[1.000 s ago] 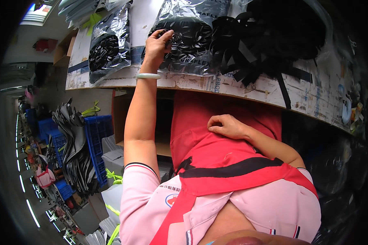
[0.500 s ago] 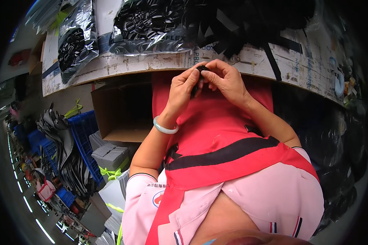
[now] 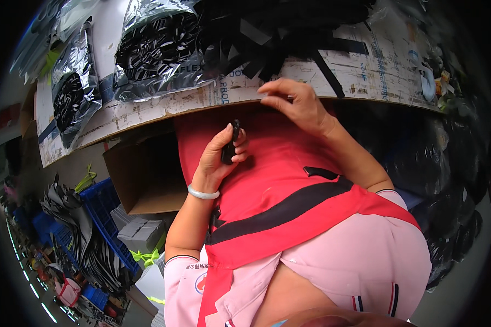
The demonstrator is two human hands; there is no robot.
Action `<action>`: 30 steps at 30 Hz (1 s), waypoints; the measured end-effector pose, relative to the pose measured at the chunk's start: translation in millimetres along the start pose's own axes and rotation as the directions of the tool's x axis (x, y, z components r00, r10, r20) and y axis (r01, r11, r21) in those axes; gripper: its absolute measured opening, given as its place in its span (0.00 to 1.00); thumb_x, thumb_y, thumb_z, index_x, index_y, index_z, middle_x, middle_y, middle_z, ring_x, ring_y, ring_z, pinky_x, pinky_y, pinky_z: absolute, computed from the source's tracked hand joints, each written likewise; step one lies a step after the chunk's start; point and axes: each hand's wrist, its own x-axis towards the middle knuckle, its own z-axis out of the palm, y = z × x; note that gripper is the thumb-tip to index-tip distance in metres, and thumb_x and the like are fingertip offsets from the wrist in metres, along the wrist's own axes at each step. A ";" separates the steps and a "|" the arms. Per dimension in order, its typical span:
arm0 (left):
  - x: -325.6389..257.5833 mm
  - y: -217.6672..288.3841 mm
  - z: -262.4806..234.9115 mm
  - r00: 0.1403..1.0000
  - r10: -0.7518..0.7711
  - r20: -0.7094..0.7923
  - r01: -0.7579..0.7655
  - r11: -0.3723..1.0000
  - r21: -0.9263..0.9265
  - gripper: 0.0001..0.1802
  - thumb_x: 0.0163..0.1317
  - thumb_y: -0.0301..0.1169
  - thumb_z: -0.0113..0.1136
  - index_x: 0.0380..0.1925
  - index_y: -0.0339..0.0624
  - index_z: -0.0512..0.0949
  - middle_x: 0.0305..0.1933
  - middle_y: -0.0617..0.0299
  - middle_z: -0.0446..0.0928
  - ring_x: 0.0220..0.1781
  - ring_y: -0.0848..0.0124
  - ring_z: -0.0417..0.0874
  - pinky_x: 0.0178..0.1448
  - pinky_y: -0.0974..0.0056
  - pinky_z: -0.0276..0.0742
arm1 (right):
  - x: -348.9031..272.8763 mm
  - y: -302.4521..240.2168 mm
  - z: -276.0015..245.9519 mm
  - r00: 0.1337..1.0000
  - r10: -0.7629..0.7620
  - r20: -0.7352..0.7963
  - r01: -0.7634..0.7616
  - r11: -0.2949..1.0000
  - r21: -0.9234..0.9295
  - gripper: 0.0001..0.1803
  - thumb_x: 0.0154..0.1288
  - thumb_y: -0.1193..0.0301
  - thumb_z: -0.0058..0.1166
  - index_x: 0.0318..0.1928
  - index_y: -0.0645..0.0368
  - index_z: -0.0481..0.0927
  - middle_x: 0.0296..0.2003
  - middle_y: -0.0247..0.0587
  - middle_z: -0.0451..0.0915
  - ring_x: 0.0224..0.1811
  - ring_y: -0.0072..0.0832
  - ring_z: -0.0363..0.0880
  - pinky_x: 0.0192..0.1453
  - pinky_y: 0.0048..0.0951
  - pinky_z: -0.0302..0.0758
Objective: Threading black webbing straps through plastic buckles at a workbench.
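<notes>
My left hand (image 3: 219, 152), a pale bangle at its wrist, is closed around a dark folded strip (image 3: 229, 147) in front of the red apron (image 3: 278, 158). The strip's upper end sticks out past my thumb; its exact kind does not show. Farther up and to the right, at the table's front edge, my right hand (image 3: 297, 103) is bent with thumb and forefinger apart. Nothing shows between those two fingers, while its other fingers are partly hidden. Beyond it a heap of black straps (image 3: 289, 38) lies on the table (image 3: 196, 98), one long strap hanging toward the edge.
Two clear bags, a larger bag of black pieces (image 3: 161, 46) and a smaller bag (image 3: 71, 98), lie on the table's left. Underneath is an open cardboard box (image 3: 147, 191). A blue crate (image 3: 109, 212) and grey bundles (image 3: 142, 234) stand at the left.
My hands, together at the dark piece before, are now apart. My left hand has drawn back toward me with the piece; my right has let go of it. The whole view has shifted slightly.
</notes>
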 end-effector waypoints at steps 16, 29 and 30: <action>6.7 -8.4 -16.1 0.990 -0.023 -0.142 -0.008 0.977 -0.213 0.10 0.71 0.37 0.55 0.41 0.42 0.74 0.30 0.65 0.67 0.33 0.72 0.67 0.29 0.71 0.65 | 26.8 69.9 -75.6 0.973 -0.084 -0.215 -0.024 0.891 -0.454 0.11 0.56 0.68 0.65 0.38 0.59 0.81 0.36 0.37 0.80 0.42 0.35 0.78 0.49 0.31 0.75; 6.8 -15.0 -18.0 0.982 0.020 -0.190 -0.039 0.995 -0.093 0.07 0.70 0.37 0.56 0.40 0.46 0.74 0.29 0.66 0.68 0.33 0.72 0.69 0.30 0.71 0.66 | 32.0 58.4 -71.3 0.936 -0.338 0.097 0.331 0.753 -0.569 0.15 0.52 0.76 0.63 0.43 0.54 0.80 0.35 0.33 0.79 0.42 0.33 0.76 0.52 0.33 0.72; 6.9 -15.2 -18.9 0.983 0.026 -0.182 -0.040 0.997 -0.072 0.08 0.69 0.37 0.58 0.39 0.46 0.73 0.29 0.66 0.68 0.32 0.73 0.70 0.30 0.71 0.68 | 34.2 57.7 -68.5 0.901 -0.421 0.106 0.400 0.710 -0.579 0.16 0.52 0.78 0.63 0.43 0.54 0.80 0.34 0.32 0.79 0.41 0.33 0.76 0.51 0.33 0.72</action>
